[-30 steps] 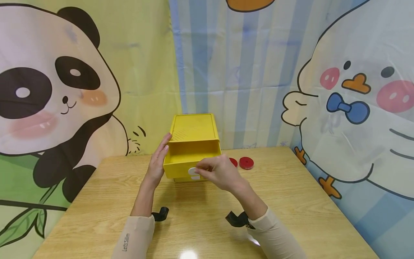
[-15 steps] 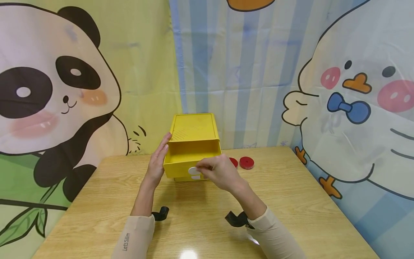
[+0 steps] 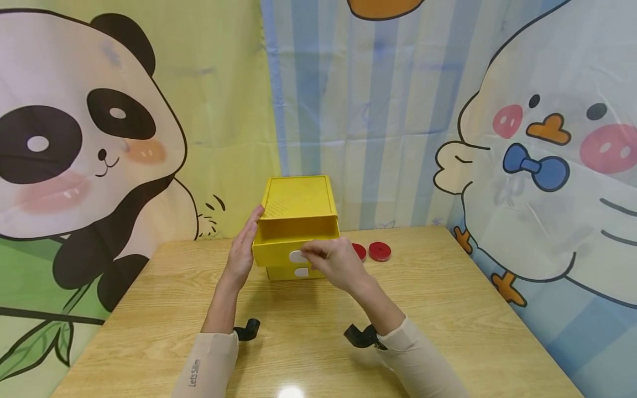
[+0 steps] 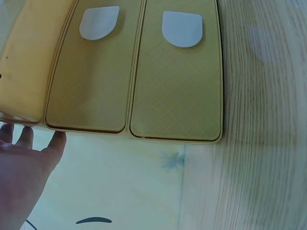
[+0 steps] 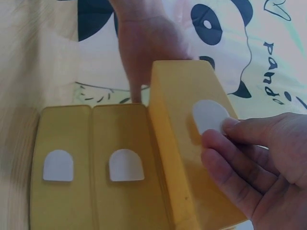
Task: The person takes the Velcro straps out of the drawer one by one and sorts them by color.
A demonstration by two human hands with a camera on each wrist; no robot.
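A yellow drawer cabinet [image 3: 298, 196] stands at the far middle of the table. Its top drawer [image 3: 271, 254] is pulled out, and the part of its inside that shows is bare. Thumb and fingers of my right hand [image 3: 343, 265] pinch the white handle [image 5: 209, 115] on that drawer's front. My left hand [image 3: 241, 257] lies along the cabinet's left side with its fingers stretched out; in the left wrist view the fingertips touch the side. Two lower drawers, each with a white rounded handle [image 4: 182, 28], are closed.
Two flat red discs [image 3: 380, 251] lie to the right of the cabinet, one partly hidden by my right hand. Behind the wooden table [image 3: 438, 309] hang printed cloths with a panda [image 3: 99, 149] and a white chick.
The top drawer has slid a little way back into the cabinet, my right hand moving with its handle. More of the drawer handle below shows. My left hand stays in place.
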